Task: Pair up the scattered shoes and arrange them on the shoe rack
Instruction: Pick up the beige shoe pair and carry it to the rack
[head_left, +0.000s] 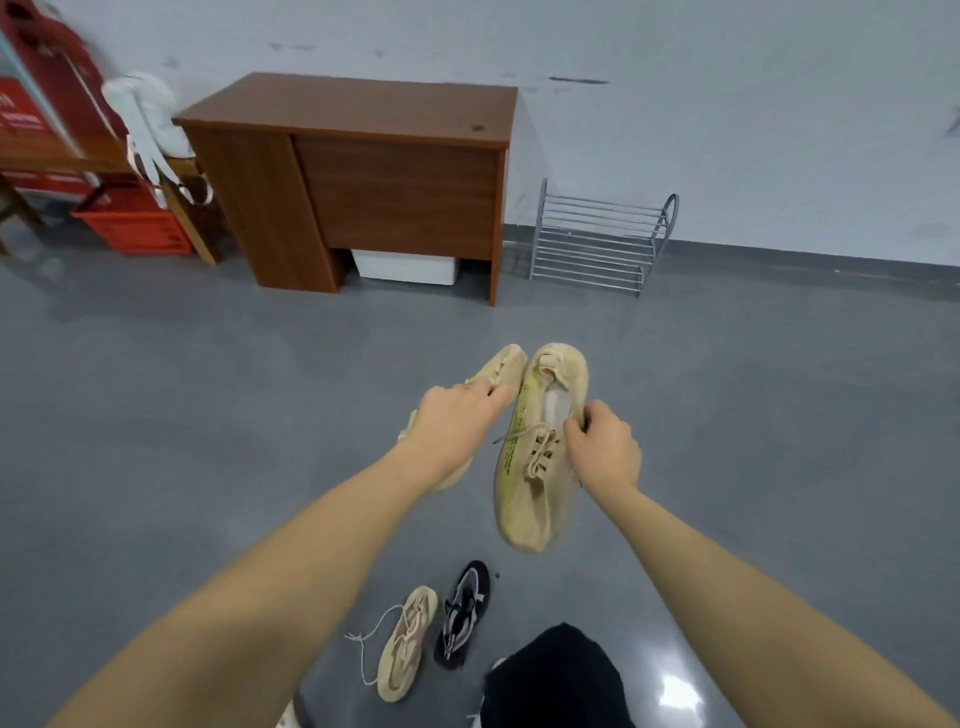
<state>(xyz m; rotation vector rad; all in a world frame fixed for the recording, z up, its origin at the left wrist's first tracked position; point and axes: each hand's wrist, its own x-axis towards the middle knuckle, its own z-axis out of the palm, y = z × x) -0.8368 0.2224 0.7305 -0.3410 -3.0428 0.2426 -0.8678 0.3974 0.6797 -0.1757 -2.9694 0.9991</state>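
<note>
arms: we see both bare to the frame edge, no sleeves | hands (457, 421): ours are bare, no gloves, rings or watch in view | legs: we wear black clothing (556, 680) at the bottom edge | face: out of view

This looks like a bare storage or utility room, not a lived-in home. The floor (156, 395) is smooth grey and shiny, and the wall (727, 104) is plain pale grey with dark scuff marks. Against the wall stands 1 brown wooden desk (353, 171) with a white box (405, 267) under it, and beside it a small metal shoe rack (597, 239). At the far left, a red crate (135, 228) sits on the floor below a wooden bench (78, 166), with red cardboard boxes (47, 88) and a white bag (150, 119) stacked there, blurred.
</note>
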